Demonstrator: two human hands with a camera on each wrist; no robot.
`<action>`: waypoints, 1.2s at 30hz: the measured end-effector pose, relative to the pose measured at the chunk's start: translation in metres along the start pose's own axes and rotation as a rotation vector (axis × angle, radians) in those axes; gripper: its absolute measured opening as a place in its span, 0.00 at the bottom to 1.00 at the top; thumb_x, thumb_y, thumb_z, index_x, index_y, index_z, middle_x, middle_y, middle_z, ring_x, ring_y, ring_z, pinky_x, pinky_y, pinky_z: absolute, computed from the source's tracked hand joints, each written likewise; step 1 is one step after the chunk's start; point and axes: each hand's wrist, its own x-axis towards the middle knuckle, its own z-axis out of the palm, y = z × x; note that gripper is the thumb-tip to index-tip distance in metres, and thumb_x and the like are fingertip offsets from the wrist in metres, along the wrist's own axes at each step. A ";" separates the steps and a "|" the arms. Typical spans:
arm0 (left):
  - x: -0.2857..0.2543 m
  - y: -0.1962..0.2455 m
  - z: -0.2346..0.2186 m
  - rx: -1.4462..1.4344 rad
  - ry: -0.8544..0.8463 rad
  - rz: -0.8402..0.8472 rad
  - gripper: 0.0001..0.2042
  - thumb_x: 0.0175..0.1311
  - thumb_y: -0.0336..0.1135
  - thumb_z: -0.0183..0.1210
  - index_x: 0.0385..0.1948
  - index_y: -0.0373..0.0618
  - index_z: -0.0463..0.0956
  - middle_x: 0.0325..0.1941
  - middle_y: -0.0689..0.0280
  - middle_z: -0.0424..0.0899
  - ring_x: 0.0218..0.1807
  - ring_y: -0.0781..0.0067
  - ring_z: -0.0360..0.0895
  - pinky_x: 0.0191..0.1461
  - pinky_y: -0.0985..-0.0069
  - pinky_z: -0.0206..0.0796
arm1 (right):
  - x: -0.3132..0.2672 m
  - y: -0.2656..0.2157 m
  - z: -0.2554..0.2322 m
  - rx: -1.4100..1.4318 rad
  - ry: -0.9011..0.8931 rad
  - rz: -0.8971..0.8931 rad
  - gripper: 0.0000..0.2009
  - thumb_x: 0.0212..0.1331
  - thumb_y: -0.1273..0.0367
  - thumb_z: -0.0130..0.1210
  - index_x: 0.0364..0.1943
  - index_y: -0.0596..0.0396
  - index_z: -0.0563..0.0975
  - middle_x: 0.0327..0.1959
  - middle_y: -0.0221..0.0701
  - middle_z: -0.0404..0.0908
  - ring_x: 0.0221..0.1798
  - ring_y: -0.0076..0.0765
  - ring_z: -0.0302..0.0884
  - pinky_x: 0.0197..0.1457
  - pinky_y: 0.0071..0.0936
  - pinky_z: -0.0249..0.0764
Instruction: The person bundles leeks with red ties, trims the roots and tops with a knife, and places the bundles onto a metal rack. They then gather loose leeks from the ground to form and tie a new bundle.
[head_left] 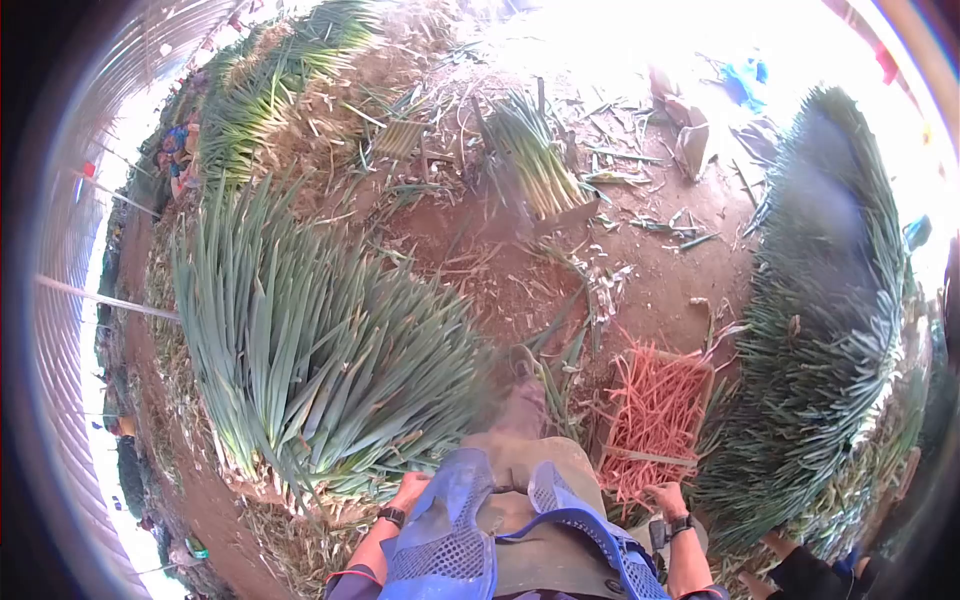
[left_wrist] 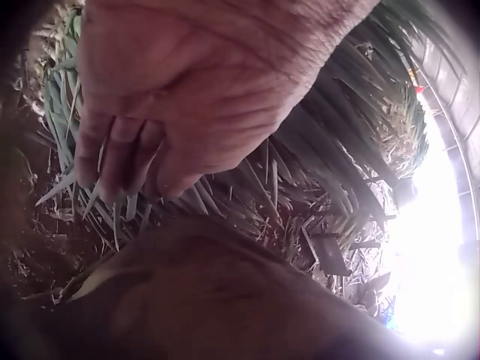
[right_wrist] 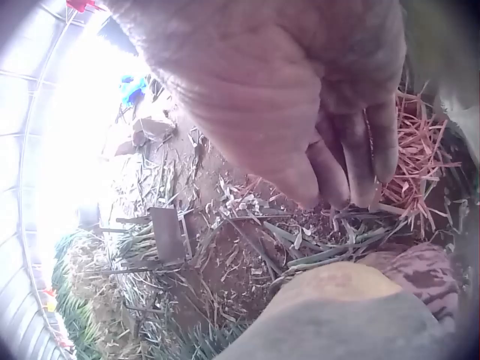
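My left hand (head_left: 410,491) is beside my thigh, at the near edge of a big pile of green onions (head_left: 330,330). In the left wrist view the fingers of this hand (left_wrist: 187,82) hang loosely bent, with nothing held, and green leaves show behind them. By the other thigh, my right hand (head_left: 664,497) is close to the near end of a crate of red strips (head_left: 655,415). The right wrist view shows that hand (right_wrist: 277,97) with relaxed, slightly bent fingers and nothing in them; the red strips (right_wrist: 416,154) lie beyond the fingertips.
A bundle of green onions (head_left: 540,160) stands in a low metal frame ahead. To the right rises a tall stack of green onions (head_left: 825,320), with another person's hand (head_left: 778,543) at its near end. Leaf scraps (head_left: 605,285) litter the dirt floor (head_left: 660,250).
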 end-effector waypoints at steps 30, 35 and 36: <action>0.207 0.180 -0.096 -0.480 0.006 0.016 0.18 0.70 0.45 0.49 0.49 0.39 0.76 0.47 0.66 0.80 0.47 0.74 0.76 0.52 0.73 0.66 | 0.193 -0.383 0.045 -0.735 -0.465 -0.542 0.10 0.59 0.71 0.58 0.43 0.55 0.83 0.33 0.41 0.85 0.34 0.39 0.85 0.40 0.32 0.81; 0.235 0.223 -0.115 -0.553 0.057 -0.010 0.19 0.73 0.45 0.46 0.54 0.40 0.74 0.52 0.67 0.78 0.50 0.75 0.74 0.57 0.74 0.64 | 0.277 -0.513 0.076 -0.482 -0.423 -0.175 0.09 0.58 0.71 0.60 0.41 0.60 0.83 0.33 0.42 0.86 0.34 0.40 0.85 0.39 0.33 0.82; 0.241 0.232 -0.119 -0.562 0.068 -0.010 0.19 0.74 0.45 0.46 0.55 0.40 0.73 0.53 0.67 0.77 0.51 0.75 0.74 0.58 0.74 0.64 | 0.293 -0.536 0.077 -0.452 -0.437 -0.165 0.09 0.58 0.71 0.60 0.41 0.61 0.83 0.33 0.43 0.86 0.34 0.41 0.86 0.38 0.33 0.82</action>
